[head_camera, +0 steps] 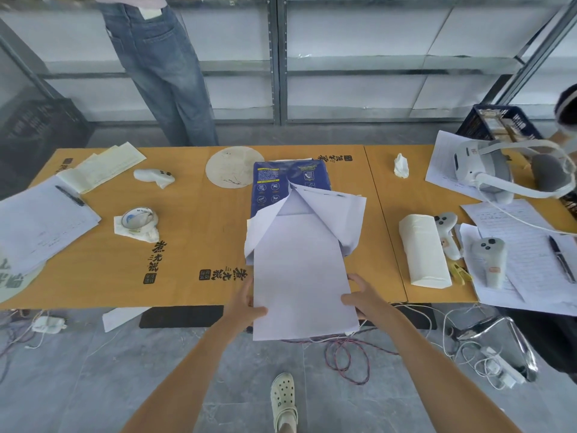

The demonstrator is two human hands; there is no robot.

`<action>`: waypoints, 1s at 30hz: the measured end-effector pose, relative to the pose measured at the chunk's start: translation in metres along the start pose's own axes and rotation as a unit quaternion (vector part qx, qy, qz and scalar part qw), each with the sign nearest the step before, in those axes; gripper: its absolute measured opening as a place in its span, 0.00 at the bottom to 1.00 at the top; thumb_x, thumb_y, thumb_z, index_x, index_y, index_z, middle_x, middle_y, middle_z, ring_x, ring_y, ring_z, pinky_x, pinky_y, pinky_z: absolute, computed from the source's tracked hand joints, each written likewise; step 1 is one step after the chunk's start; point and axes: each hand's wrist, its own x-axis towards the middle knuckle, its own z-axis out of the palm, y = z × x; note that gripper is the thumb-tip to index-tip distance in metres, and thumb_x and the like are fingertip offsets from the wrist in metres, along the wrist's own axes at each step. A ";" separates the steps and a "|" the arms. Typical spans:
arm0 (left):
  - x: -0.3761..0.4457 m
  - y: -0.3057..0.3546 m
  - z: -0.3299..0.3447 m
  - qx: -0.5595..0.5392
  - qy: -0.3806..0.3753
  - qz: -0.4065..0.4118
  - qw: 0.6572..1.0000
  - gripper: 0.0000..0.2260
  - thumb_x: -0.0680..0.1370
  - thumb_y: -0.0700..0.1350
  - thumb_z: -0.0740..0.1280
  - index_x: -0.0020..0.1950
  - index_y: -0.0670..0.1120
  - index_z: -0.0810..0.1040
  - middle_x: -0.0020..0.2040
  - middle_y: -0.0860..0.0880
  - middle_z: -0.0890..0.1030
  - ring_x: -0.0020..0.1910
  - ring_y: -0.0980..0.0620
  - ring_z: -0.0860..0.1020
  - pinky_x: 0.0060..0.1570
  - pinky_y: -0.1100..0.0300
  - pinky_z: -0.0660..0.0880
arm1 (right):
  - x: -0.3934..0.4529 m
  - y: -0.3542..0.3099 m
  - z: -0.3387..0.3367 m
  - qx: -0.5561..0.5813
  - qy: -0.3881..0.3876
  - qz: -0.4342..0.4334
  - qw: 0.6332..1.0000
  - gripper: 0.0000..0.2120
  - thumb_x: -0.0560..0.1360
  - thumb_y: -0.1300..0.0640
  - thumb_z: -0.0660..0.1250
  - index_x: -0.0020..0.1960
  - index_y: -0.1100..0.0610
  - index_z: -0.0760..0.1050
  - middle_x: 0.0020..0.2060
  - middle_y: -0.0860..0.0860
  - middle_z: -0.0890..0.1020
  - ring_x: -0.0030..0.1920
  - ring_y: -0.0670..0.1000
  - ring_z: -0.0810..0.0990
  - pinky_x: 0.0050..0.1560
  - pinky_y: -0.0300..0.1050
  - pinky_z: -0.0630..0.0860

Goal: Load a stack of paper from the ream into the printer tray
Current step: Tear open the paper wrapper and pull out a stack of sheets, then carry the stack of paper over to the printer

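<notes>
Hands: my left hand and right hand pinch the paper stack by its near side edges.
Stack: half out of the torn blue ream, overhanging the table edge.
Surroundings: tissue pack right, tape roll left, both apart.

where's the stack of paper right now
In the head view the stack of paper sits centre frame, half pulled out of the opened blue ream wrapper, its near end overhanging the table edge, gripped by the left hand and right hand.

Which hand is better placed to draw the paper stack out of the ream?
Neither alone. The left hand and right hand grip opposite edges of the paper stack, half out of the blue ream.
</notes>
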 end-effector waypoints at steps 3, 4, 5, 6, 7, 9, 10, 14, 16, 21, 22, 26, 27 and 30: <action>-0.023 -0.010 0.008 -0.009 0.002 0.004 1.000 0.37 0.70 0.31 0.68 0.73 0.50 0.57 0.57 0.38 0.78 0.56 0.36 0.77 0.54 0.40 0.77 | -0.022 0.015 0.004 0.025 -0.018 -0.012 0.999 0.27 0.72 0.72 0.63 0.68 0.57 0.63 0.54 0.65 0.79 0.48 0.60 0.80 0.56 0.59 0.76; -0.032 -0.014 0.011 -0.013 0.001 0.003 1.000 0.37 0.70 0.31 0.68 0.74 0.49 0.56 0.58 0.38 0.77 0.56 0.37 0.77 0.54 0.42 0.77 | -0.031 0.020 0.005 0.021 -0.019 -0.018 0.999 0.26 0.72 0.72 0.63 0.67 0.57 0.63 0.55 0.64 0.78 0.49 0.60 0.79 0.56 0.59 0.76; -0.042 -0.019 0.015 -0.019 0.001 0.003 1.000 0.37 0.70 0.30 0.68 0.73 0.48 0.56 0.58 0.40 0.77 0.55 0.40 0.78 0.51 0.45 0.78 | -0.042 0.026 0.006 0.012 -0.018 -0.022 1.000 0.26 0.73 0.72 0.63 0.67 0.57 0.63 0.55 0.62 0.78 0.51 0.60 0.79 0.56 0.58 0.76; -0.053 -0.023 0.018 -0.025 0.001 0.005 1.000 0.37 0.70 0.30 0.68 0.73 0.48 0.57 0.58 0.42 0.77 0.53 0.44 0.78 0.46 0.50 0.80 | -0.052 0.031 0.007 0.006 -0.021 -0.027 0.999 0.25 0.73 0.72 0.63 0.66 0.57 0.63 0.54 0.61 0.77 0.52 0.60 0.79 0.57 0.58 0.76; -0.064 -0.028 0.022 -0.033 -0.001 0.006 0.999 0.37 0.70 0.29 0.68 0.73 0.49 0.57 0.56 0.45 0.77 0.50 0.49 0.78 0.41 0.56 0.79 | -0.062 0.037 0.007 0.006 -0.026 -0.031 0.999 0.26 0.73 0.72 0.63 0.66 0.56 0.62 0.54 0.59 0.77 0.53 0.59 0.78 0.57 0.57 0.75; -0.087 -0.036 0.027 -0.048 -0.003 0.009 0.999 0.37 0.70 0.30 0.68 0.73 0.51 0.57 0.54 0.46 0.78 0.49 0.52 0.78 0.37 0.61 0.76 | -0.080 0.049 0.008 0.004 -0.034 -0.040 0.999 0.27 0.72 0.74 0.61 0.66 0.56 0.62 0.57 0.59 0.75 0.54 0.57 0.76 0.58 0.56 0.75; -0.098 -0.039 0.029 -0.052 -0.003 0.014 0.999 0.37 0.70 0.30 0.69 0.72 0.52 0.57 0.56 0.44 0.78 0.50 0.50 0.78 0.37 0.61 0.76 | -0.087 0.054 0.009 0.001 -0.033 -0.043 0.999 0.28 0.71 0.75 0.61 0.67 0.57 0.61 0.58 0.60 0.74 0.55 0.57 0.75 0.59 0.57 0.74; -0.140 -0.048 0.028 -0.064 0.021 0.039 0.997 0.37 0.69 0.30 0.69 0.70 0.55 0.60 0.55 0.42 0.79 0.53 0.46 0.78 0.39 0.57 0.79 | -0.106 0.063 0.014 0.032 -0.027 -0.026 0.999 0.24 0.72 0.72 0.59 0.65 0.58 0.60 0.48 0.56 0.74 0.49 0.57 0.75 0.54 0.56 0.76; -0.159 -0.050 0.023 -0.068 0.034 0.052 0.996 0.36 0.68 0.30 0.70 0.70 0.55 0.62 0.54 0.41 0.80 0.53 0.45 0.79 0.44 0.54 0.80 | -0.110 0.060 0.019 0.070 -0.018 -0.037 0.997 0.22 0.73 0.71 0.61 0.65 0.60 0.61 0.46 0.57 0.75 0.46 0.57 0.76 0.49 0.55 0.77; -0.203 -0.055 -0.004 -0.105 0.073 0.071 0.989 0.35 0.69 0.29 0.69 0.67 0.57 0.63 0.49 0.46 0.82 0.48 0.49 0.81 0.44 0.57 0.80 | -0.120 0.039 0.050 0.065 -0.076 -0.091 0.991 0.28 0.72 0.71 0.63 0.64 0.49 0.61 0.50 0.54 0.77 0.49 0.57 0.78 0.45 0.53 0.78; -0.211 -0.055 -0.009 -0.121 0.080 0.072 0.987 0.34 0.69 0.28 0.68 0.66 0.57 0.63 0.48 0.46 0.82 0.47 0.48 0.81 0.44 0.56 0.80 | -0.122 0.035 0.057 0.067 -0.086 -0.101 0.989 0.29 0.72 0.71 0.64 0.64 0.47 0.61 0.51 0.54 0.77 0.50 0.57 0.78 0.43 0.51 0.78; -0.249 -0.065 -0.045 -0.226 0.148 0.074 0.960 0.28 0.65 0.34 0.66 0.63 0.52 0.68 0.53 0.39 0.79 0.49 0.43 0.78 0.46 0.52 0.77 | -0.128 0.007 0.112 0.068 -0.149 -0.164 0.973 0.32 0.68 0.71 0.66 0.65 0.48 0.64 0.52 0.58 0.80 0.49 0.60 0.80 0.44 0.51 0.77; -0.256 -0.070 -0.055 -0.260 0.168 0.076 0.948 0.26 0.64 0.37 0.65 0.61 0.52 0.69 0.54 0.38 0.79 0.48 0.42 0.78 0.47 0.52 0.75 | -0.130 -0.001 0.129 0.064 -0.168 -0.180 0.967 0.32 0.68 0.72 0.66 0.66 0.49 0.64 0.52 0.57 0.81 0.49 0.59 0.80 0.44 0.51 0.77; -0.273 -0.090 -0.090 -0.350 0.240 0.073 0.903 0.22 0.65 0.37 0.66 0.57 0.50 0.69 0.55 0.38 0.77 0.44 0.44 0.76 0.42 0.54 0.71 | -0.134 -0.024 0.181 0.065 -0.225 -0.207 0.950 0.31 0.70 0.72 0.64 0.66 0.48 0.65 0.55 0.56 0.80 0.52 0.60 0.80 0.45 0.52 0.78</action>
